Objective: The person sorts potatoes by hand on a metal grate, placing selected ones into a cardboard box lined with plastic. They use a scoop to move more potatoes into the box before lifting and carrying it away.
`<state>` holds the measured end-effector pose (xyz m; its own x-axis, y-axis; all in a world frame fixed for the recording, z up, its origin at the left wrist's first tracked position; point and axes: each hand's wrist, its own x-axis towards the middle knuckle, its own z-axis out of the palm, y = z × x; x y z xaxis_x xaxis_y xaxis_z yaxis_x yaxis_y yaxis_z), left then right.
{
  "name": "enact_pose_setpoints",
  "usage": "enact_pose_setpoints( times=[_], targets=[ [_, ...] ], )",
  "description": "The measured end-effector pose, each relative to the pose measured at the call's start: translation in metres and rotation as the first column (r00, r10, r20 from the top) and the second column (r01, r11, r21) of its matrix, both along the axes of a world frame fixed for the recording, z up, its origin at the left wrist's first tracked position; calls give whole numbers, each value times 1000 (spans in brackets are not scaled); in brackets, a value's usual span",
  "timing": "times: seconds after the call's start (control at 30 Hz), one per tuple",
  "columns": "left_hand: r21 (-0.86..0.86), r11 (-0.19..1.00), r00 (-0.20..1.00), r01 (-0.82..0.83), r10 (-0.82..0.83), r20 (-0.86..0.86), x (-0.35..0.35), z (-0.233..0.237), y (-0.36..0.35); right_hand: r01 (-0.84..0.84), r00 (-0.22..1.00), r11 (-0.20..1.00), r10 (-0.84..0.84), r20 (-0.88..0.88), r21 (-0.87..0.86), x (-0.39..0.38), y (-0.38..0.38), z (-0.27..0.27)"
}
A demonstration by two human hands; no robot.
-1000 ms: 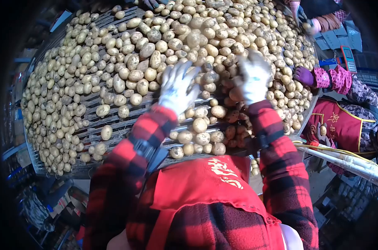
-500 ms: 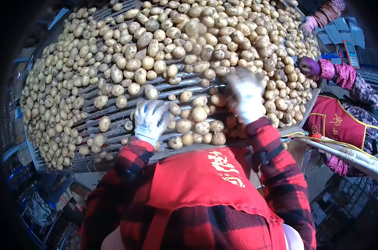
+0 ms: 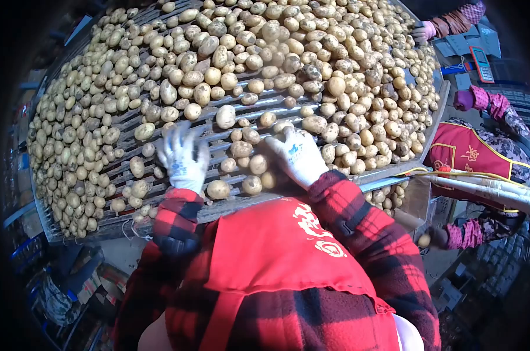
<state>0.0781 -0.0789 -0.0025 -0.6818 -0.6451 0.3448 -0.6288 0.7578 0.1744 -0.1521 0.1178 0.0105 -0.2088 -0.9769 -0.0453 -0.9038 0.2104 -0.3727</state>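
Note:
Potatoes cover a large slatted table. My left hand, in a white glove, is over the slats at the near side, its fingers spread and slightly blurred, with nothing held. My right hand, also gloved in white, lies palm down near the front edge, fingers pointing up and left beside several potatoes. Its fingers are apart and it touches potatoes at its left side. Between both hands a few potatoes rest on the slats.
At the right, a co-worker in a red apron has one purple-gloved hand beside the table and the other low near a potato. Another person's hand reaches in at the top right. A red-framed device and metal rail are there.
My right hand has moved left and nearer to my left hand, which has shifted slightly left. Fewer potatoes lie between them. The co-worker's purple-gloved hand has moved away from the potatoes.

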Motion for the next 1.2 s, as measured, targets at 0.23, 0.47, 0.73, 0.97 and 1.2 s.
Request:
enact_pose_setpoints(
  times=[0.23,0.47,0.73,0.97,1.2],
  targets=[
    [162,976,984,146,-125,-130,15,-8,30,384,861,901,-428,-276,-200,-65,50,24],
    [409,793,880,452,-319,-352,-20,30,37,341,851,933,-360,-384,-118,-44,24,-27],
    [709,529,876,467,-167,-452,-5,28,36,311,879,948,-260,-400,65,-53,43,-15],
    [726,-559,904,400,369,-215,-4,24,46,443,753,893,-319,-576,85,-58,-20,-29],
    [335,-814,875,474,479,-75,-9,18,68,232,968,973,-230,95,-7,-71,-29,3]
  ],
)
